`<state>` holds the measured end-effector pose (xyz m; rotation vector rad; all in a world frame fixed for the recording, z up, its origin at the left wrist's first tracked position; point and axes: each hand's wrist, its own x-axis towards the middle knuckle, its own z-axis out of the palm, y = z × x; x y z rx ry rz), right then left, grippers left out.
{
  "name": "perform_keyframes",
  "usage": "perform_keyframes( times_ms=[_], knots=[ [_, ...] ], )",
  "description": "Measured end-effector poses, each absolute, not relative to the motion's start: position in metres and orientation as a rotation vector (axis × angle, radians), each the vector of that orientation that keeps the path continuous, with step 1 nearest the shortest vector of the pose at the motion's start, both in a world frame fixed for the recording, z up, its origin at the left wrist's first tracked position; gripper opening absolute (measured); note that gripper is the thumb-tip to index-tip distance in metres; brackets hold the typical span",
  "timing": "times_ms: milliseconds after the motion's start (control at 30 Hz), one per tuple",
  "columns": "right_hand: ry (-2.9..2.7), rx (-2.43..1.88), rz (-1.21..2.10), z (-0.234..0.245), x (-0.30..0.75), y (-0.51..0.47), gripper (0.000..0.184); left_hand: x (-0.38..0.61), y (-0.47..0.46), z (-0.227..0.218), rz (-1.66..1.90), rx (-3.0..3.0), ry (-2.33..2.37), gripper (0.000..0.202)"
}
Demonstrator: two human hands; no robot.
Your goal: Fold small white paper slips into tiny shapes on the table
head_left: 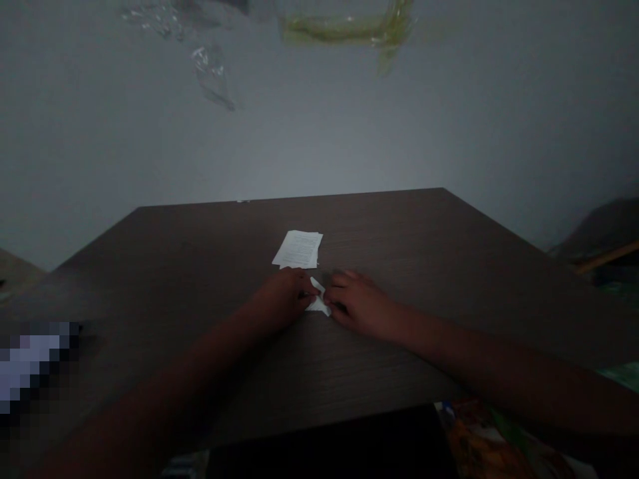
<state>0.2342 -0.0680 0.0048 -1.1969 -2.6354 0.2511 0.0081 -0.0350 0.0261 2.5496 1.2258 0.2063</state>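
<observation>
A small piece of white paper (316,305), partly folded, lies on the dark wooden table between my two hands. My left hand (288,293) has its fingers closed on the paper's left side. From the right, my right hand (360,303) pinches the paper's other side, its fingers curled. Parts of the paper are hidden under the fingertips. Just beyond my left hand rests a small stack of white paper sheets (299,250) with lines of print, its edges slightly uneven.
The table (399,246) reaches back to a grey wall (339,133) with clear and yellow tape (344,30) stuck on it. A pixelated device-like object (32,362) sits at the left edge. Colourful items (484,439) show below the table's front right edge.
</observation>
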Motion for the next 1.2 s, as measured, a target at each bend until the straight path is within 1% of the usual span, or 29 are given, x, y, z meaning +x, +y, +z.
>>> perform_keyframes(
  times_ms=[200,367,467,600,667,800,967,1033,1133,1200],
  knots=[
    [-2.629,-1.197,0.325,0.009,0.238,-0.08,0.012,0.003,-0.033,0.021,0.251,2.576,1.218,0.023],
    [-2.568,-1.169,0.452,0.008,0.241,-0.078,0.007,-0.003,-0.034,0.017,0.296,2.589,1.182,0.023],
    [-2.476,-1.185,0.452,0.003,0.244,-0.072,0.003,-0.003,-0.036,0.017,0.234,2.575,1.107,0.033],
    [-2.433,-1.238,0.412,0.0,0.246,-0.069,0.022,0.0,-0.039,0.018,0.193,2.579,1.063,0.05],
    [-2.444,-1.26,0.42,0.001,0.246,-0.069,0.027,0.001,-0.041,0.019,0.172,2.59,1.082,0.056],
    [-2.426,-1.258,0.463,0.001,0.246,-0.07,0.025,0.0,-0.043,0.022,0.134,2.589,1.121,0.061],
    [-2.396,-1.264,0.505,-0.002,0.246,-0.068,0.022,-0.001,-0.045,0.024,0.149,2.591,1.116,0.059],
    [-2.388,-1.256,0.528,-0.002,0.246,-0.069,0.021,0.0,-0.045,0.026,0.144,2.583,1.111,0.053],
    [-2.382,-1.265,0.561,0.0,0.247,-0.07,0.021,0.002,-0.047,0.032,0.146,2.567,1.097,0.038],
    [-2.388,-1.279,0.574,0.001,0.247,-0.07,0.021,0.003,-0.047,0.035,0.137,2.551,1.107,0.033]
  ],
)
